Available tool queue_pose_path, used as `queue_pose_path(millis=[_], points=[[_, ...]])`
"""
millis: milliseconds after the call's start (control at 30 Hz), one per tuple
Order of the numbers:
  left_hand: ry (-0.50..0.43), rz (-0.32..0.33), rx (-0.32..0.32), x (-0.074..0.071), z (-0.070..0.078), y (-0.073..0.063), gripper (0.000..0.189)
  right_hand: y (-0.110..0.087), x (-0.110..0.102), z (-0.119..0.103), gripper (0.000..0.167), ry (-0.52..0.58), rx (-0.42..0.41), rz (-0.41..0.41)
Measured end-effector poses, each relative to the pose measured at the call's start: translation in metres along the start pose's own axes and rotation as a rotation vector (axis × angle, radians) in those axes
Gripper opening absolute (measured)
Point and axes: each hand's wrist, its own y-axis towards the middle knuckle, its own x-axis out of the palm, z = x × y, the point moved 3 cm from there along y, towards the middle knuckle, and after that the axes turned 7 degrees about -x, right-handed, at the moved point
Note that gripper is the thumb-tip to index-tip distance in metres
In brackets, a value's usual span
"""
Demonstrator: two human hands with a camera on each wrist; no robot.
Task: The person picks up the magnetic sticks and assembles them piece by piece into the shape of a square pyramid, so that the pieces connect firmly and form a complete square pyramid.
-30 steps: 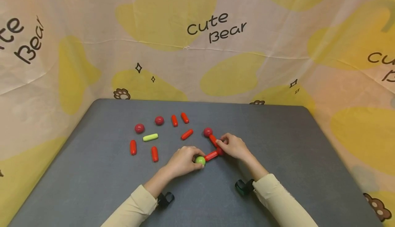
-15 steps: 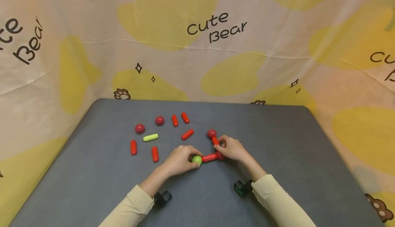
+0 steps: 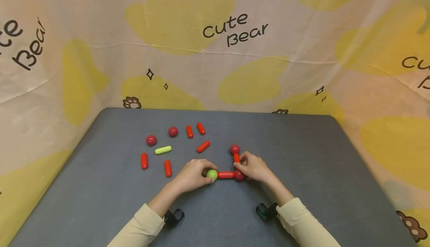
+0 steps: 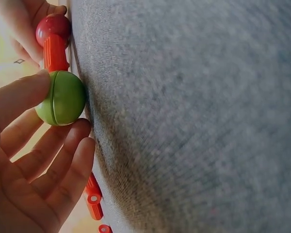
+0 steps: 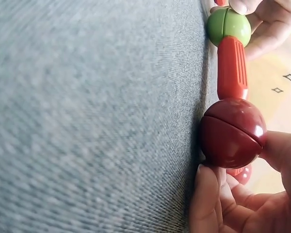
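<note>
My left hand (image 3: 192, 173) pinches a green ball (image 3: 211, 175) between thumb and fingers. From it a red magnetic stick (image 3: 226, 175) runs right to a dark red ball (image 3: 240, 176). A second red stick (image 3: 236, 158) leads away from that ball to another red ball (image 3: 234, 149), so the joined pieces make an L. My right hand (image 3: 256, 168) grips the L at its corner, its thumb over the second stick's near end. The right wrist view shows thumb and fingertips against the corner ball (image 5: 233, 133), low over the table.
On the grey table (image 3: 312, 157), left of the L, lie two loose red balls (image 3: 151, 140), a yellow-green stick (image 3: 163, 150) and several red sticks (image 3: 203, 146). Patterned cloth (image 3: 248, 79) hangs round the back and sides. Each wrist wears a black strap mount (image 3: 267, 212).
The L has turned and slid slightly: the green ball moved left, the corner ball came nearer, and the far red ball shifted right and nearer. Both hands moved with it, keeping hold.
</note>
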Motion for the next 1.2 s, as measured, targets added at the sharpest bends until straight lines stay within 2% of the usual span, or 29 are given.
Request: queue_pose_path(millis=[267,367,467,633,767,867,967,1200], points=[[0.012,-0.026,0.021,-0.004,-0.001,0.000,0.027,-0.002,0.002,0.000,0.027,0.024,0.007,0.002],[-0.008,-0.019,0.007,-0.010,-0.001,0.002,0.028,-0.002,0.003,0.001,0.027,0.031,0.001,0.001],[-0.034,0.034,-0.034,-0.017,-0.002,0.008,0.030,-0.002,0.003,0.001,0.027,0.033,-0.007,-0.003],[-0.075,0.195,-0.106,-0.028,-0.007,0.023,0.028,-0.003,0.003,0.000,0.026,0.040,-0.015,-0.008],[-0.137,0.307,-0.171,-0.031,-0.013,0.034,0.027,-0.003,0.003,0.001,0.026,0.046,-0.008,-0.011],[-0.169,0.368,-0.213,-0.031,-0.017,0.041,0.026,-0.002,0.003,0.002,0.027,0.049,-0.002,-0.014],[-0.168,0.405,-0.241,-0.031,-0.023,0.046,0.025,-0.002,0.003,0.002,0.027,0.053,-0.002,-0.015],[-0.149,0.411,-0.343,-0.029,-0.035,0.053,0.026,-0.002,0.002,0.004,0.026,0.075,0.002,-0.013]])
